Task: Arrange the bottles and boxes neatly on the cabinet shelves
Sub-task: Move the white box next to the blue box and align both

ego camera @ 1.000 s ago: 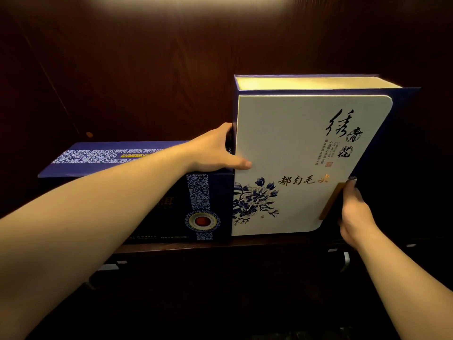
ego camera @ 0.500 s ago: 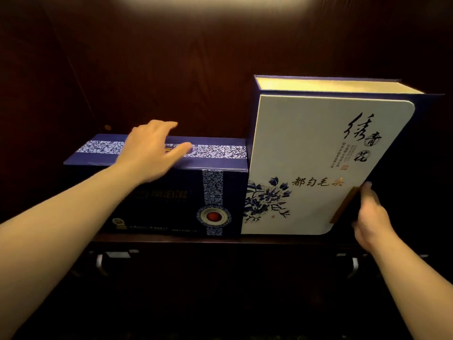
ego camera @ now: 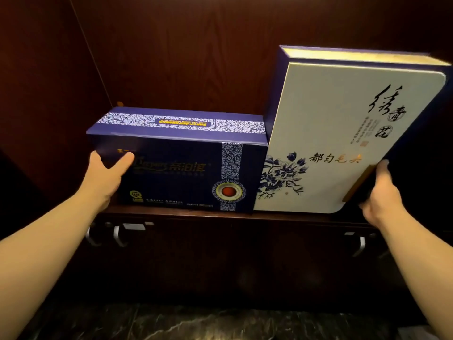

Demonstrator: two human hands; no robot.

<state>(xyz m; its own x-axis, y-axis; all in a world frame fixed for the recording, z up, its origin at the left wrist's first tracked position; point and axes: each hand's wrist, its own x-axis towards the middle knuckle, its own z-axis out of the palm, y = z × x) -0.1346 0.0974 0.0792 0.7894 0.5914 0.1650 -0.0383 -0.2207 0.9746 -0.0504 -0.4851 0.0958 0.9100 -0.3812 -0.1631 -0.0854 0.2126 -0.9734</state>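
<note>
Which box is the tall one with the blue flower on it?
The white box, on the right side of the shelf. It stands much taller than the dark blue box beside it, which has a red dot in a ring instead of a flower.

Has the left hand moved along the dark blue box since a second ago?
Yes. The left hand went from the dark blue box's right end to its left end.

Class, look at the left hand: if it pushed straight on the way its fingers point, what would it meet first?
The left hand already touches the dark blue box at its left end, so it would probably press that box first.
</note>
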